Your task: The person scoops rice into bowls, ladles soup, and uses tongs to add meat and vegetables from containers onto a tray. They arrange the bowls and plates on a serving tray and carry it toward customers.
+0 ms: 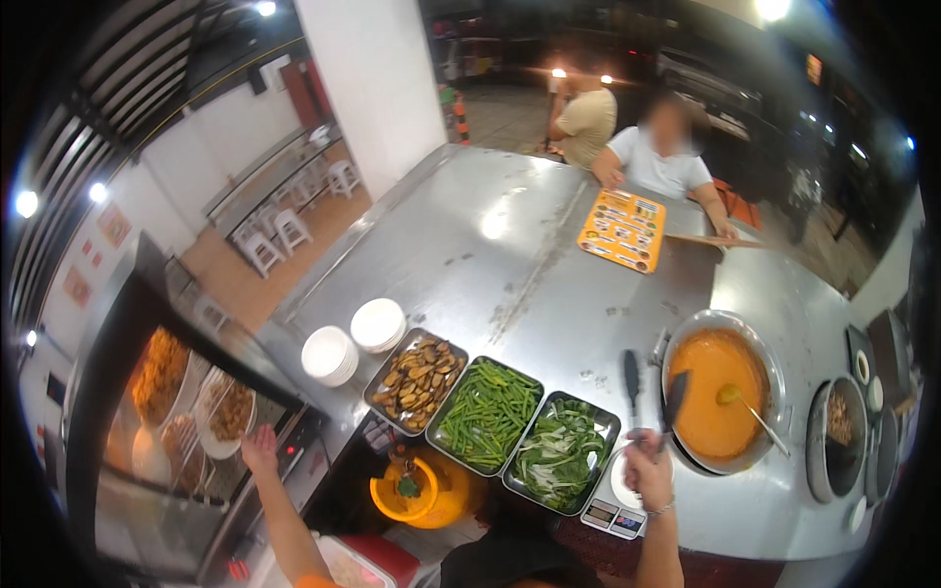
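Observation:
My right hand (647, 467) grips a pair of tongs (631, 378) whose two black tips are spread apart. It hovers above a white plate (625, 481) on a digital kitchen scale (614, 518). Left of the scale stand three metal trays: leafy greens (562, 456), cut green beans (489, 411) and browned eggplant-like slices (419, 375). Beside the right hand is a large metal pot of orange sauce (709, 389) with a ladle (764, 430) in it. My left hand (261, 448) is empty, fingers extended, beside a lit food display case (220, 478) holding a dish of food (229, 415).
Two stacks of white bowls (330, 356) stand behind the trays. A yellow gas cylinder (434, 496) sits below the counter (456, 242). Across it, a person in white (654, 158) leans near an orange menu board (623, 231). Another pot (838, 441) stands far right.

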Demonstrator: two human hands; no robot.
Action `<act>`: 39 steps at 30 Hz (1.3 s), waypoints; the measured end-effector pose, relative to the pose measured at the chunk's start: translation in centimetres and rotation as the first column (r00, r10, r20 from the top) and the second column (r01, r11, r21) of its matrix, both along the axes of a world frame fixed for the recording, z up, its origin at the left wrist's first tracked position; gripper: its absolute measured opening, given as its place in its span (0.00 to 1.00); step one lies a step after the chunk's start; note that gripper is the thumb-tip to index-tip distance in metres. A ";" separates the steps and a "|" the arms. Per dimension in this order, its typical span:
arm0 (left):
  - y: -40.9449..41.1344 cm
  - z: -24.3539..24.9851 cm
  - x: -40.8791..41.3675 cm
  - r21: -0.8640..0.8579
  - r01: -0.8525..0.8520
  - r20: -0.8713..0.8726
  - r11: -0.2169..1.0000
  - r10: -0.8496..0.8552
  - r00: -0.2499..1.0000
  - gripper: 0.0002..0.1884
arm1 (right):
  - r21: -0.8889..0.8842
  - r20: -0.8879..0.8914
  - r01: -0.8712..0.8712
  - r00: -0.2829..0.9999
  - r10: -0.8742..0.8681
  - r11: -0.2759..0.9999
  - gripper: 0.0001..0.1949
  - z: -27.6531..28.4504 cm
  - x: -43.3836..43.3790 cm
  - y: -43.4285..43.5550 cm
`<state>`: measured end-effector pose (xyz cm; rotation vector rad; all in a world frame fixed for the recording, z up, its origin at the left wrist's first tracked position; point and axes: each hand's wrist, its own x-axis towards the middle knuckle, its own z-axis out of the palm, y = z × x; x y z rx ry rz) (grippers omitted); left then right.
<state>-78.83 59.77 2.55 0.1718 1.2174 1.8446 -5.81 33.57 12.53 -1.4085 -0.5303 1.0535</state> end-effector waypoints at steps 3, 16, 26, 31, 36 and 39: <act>1.5 0.0 -1.1 -0.034 0.104 0.019 0.994 -0.104 0.994 0.49 | -0.069 -0.016 -0.171 0.985 0.170 0.983 0.16 -4.0 -3.4 0.0; 6.3 0.9 0.6 0.100 -0.142 0.212 0.985 0.118 0.970 0.39 | -0.178 0.286 -0.399 0.853 0.436 0.899 0.24 -3.2 -8.6 -3.3; 6.4 -0.2 0.9 0.121 0.083 -0.615 0.989 0.009 0.788 0.25 | -0.226 0.267 -0.360 0.871 0.413 0.905 0.30 -4.2 -5.3 -5.3; 7.4 0.5 2.4 0.070 -0.030 -0.089 0.997 0.036 0.995 0.25 | -0.311 0.638 -0.288 0.643 0.423 0.906 0.46 -0.1 -0.6 -3.6; 6.6 1.3 2.5 0.040 -0.009 -0.019 0.999 0.009 1.000 0.25 | -0.143 0.953 -0.304 0.214 0.214 0.942 0.63 7.5 4.1 -0.5; 5.5 1.1 2.0 0.023 0.041 -0.009 0.999 -0.041 0.999 0.25 | -0.102 0.975 -0.345 0.150 0.162 0.933 0.65 8.9 4.8 1.3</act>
